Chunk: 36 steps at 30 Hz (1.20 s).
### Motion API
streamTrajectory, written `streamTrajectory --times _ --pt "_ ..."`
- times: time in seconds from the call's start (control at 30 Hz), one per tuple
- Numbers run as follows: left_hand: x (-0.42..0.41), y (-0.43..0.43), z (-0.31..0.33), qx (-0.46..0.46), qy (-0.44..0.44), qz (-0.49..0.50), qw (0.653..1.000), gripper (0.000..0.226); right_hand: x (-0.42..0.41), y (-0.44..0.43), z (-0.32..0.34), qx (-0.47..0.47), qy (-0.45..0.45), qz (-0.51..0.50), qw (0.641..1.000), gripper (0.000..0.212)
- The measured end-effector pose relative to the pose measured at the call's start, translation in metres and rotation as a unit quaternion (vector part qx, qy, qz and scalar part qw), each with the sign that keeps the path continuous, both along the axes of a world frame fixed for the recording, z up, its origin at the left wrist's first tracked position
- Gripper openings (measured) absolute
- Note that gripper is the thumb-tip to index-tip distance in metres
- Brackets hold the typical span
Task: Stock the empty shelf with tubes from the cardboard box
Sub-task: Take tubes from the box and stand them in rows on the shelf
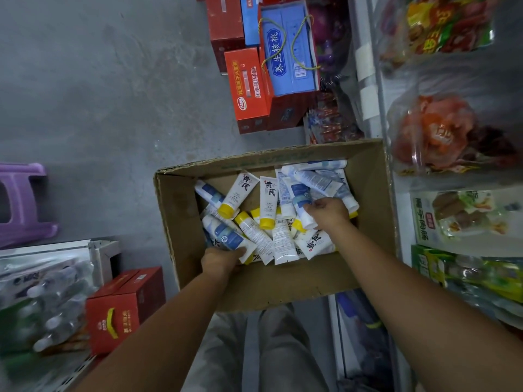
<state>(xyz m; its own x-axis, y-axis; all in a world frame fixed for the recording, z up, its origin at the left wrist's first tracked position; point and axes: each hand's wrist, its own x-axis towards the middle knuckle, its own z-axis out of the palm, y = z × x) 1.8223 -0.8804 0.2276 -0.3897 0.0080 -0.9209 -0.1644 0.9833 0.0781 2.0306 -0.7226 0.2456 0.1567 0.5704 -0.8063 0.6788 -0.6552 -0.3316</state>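
Grey concrete floor [99, 108], narrow aisle. Open cardboard box [181, 222] sits on it, just beside shelf unit [396, 222] w/ snack bags [441, 131]. Beyond box: red cartons [249, 86] + blue gift box [291, 52]. Tubes [266, 193] piled loose inside. Left hand [222, 258] at near wall, fingers curled on blue-label tube [229, 239]. Right hand [329, 212] far-right corner, fingers curled round white-blue tube [300, 199]. Left side: purple stool [19, 199], bottled water pack [56, 301].
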Motion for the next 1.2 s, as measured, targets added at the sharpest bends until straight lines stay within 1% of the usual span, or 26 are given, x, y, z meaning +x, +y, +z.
streamTrajectory --times 0.07,0.13,0.23,0.33,0.47,0.67,0.8,0.9,0.97,1.07,1.2 --pt "0.000 0.002 0.002 0.002 0.004 0.016 1.000 0.043 -0.005 0.002 0.003 -0.053 0.032 -0.075 0.995 0.048" --pt "-0.001 0.006 0.003 0.012 0.003 0.028 1.000 0.040 -0.008 0.004 0.009 -0.097 0.059 -0.109 0.987 0.046" --pt "-0.001 0.010 0.009 0.027 0.004 0.048 0.998 0.033 -0.006 -0.002 0.016 -0.133 0.068 -0.111 0.982 0.042" --pt "-0.002 0.009 0.018 0.033 0.019 0.060 0.997 0.029 -0.002 -0.016 0.026 -0.137 0.073 -0.105 0.982 0.042" --pt "-0.006 0.004 0.033 0.041 0.031 0.044 0.998 0.024 0.000 -0.034 0.044 -0.114 0.099 -0.112 0.982 0.040" --pt "-0.014 -0.002 0.063 0.074 0.085 -0.022 0.993 0.021 0.008 -0.044 0.068 -0.069 0.139 -0.121 0.980 0.035" --pt "-0.017 -0.008 0.084 0.101 0.102 -0.080 0.986 0.016 0.019 -0.049 0.085 -0.024 0.174 -0.100 0.979 0.039" --pt "-0.017 -0.011 0.102 0.142 0.125 -0.146 0.971 0.024 0.029 -0.054 0.101 0.016 0.187 -0.071 0.980 0.039" --pt "-0.014 -0.010 0.120 0.180 0.128 -0.185 0.958 0.019 0.033 -0.059 0.114 0.039 0.192 -0.065 0.978 0.036" --pt "-0.013 -0.004 0.146 0.223 0.105 -0.238 0.939 0.006 0.039 -0.067 0.130 0.070 0.205 -0.066 0.974 0.036" --pt "-0.020 0.014 0.176 0.277 0.075 -0.314 0.905 0.010 0.046 -0.079 0.154 0.096 0.210 -0.090 0.969 0.039"
